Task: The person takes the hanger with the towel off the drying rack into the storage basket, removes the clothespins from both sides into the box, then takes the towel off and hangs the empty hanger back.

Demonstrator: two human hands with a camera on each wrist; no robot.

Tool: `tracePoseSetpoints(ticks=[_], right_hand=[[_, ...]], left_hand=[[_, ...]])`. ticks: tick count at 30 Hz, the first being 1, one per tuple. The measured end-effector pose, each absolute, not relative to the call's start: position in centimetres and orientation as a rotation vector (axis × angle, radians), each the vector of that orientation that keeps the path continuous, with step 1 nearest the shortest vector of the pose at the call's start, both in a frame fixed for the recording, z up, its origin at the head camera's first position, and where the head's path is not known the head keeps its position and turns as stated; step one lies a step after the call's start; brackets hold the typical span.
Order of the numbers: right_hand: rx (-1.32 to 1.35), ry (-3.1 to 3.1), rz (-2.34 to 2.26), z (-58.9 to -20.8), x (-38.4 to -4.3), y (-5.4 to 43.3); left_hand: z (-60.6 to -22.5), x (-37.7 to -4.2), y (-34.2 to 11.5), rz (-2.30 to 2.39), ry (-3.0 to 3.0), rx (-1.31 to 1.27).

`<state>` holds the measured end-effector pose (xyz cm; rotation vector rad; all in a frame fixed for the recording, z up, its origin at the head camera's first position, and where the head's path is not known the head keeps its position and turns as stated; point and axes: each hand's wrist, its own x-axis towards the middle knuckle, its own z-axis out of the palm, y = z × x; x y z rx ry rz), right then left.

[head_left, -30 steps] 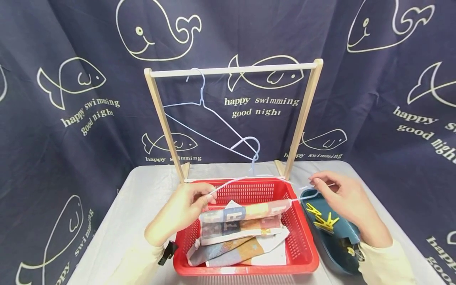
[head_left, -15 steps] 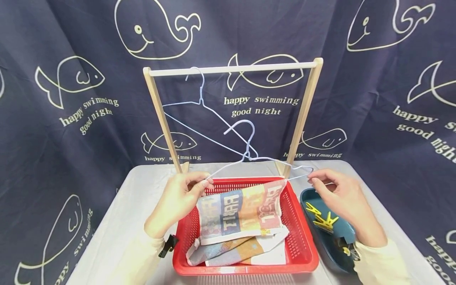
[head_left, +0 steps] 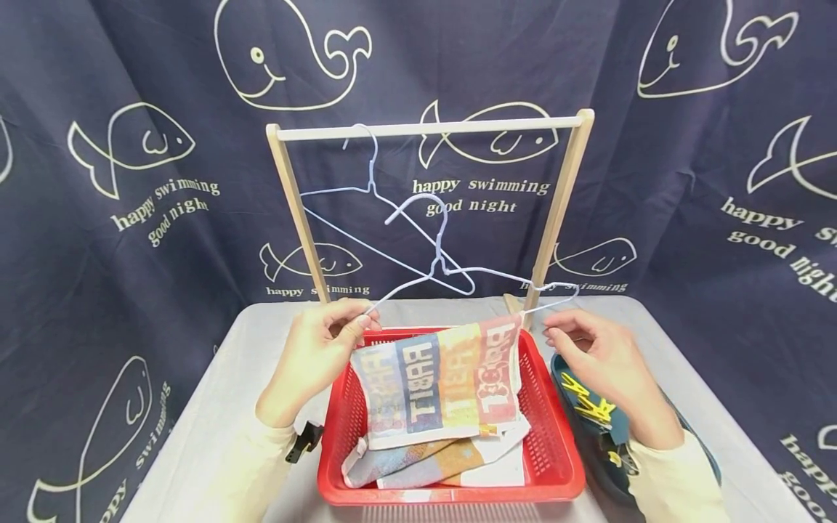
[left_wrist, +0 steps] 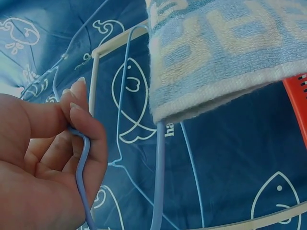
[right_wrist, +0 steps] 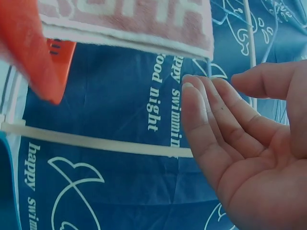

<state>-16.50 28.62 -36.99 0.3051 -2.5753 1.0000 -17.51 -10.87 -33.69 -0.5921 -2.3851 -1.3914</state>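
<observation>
My left hand point(head_left: 312, 356) pinches the left end of a light blue wire hanger point(head_left: 487, 271), its hook pointing up. Draped over the hanger's lower bar is a striped towel point(head_left: 425, 378) with lettering, hanging down over the red basket point(head_left: 451, 497). In the left wrist view the hanger wire point(left_wrist: 82, 178) runs between thumb and fingers, beside the towel edge point(left_wrist: 211, 57). My right hand point(head_left: 601, 359) is just below the hanger's right end, holding nothing. Its thumb and fingers stand apart in the right wrist view, close to the towel's corner point(right_wrist: 204, 43).
Behind the basket stands a wooden rack with a white rail point(head_left: 471, 128), where another blue hanger point(head_left: 372, 174) hangs. More folded cloth point(head_left: 418, 465) lies in the basket. Right of it, partly under my right arm, is a dark blue tray point(head_left: 700, 439) with yellow clothespins point(head_left: 591, 410).
The hanger has risen and tipped upright, with the towel unfolding below it. My right hand has let go of the hanger's right end and moved slightly left; my left hand has risen a little.
</observation>
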Motion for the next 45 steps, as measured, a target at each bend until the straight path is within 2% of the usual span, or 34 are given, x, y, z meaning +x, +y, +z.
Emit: tracePoseSetpoints(ticks=[26,45], right_hand=[[0.259,-2.635,1.067,-36.4,-16.8,26.2],[0.296,-2.652,1.197,-36.8,-17.3,25.5]], left_hand=[[-31.4,-17.1,-11.3,-1.389,-2.297,-0.580],[-30.4,-18.8,-11.4,-1.395,-2.221,-0.757]])
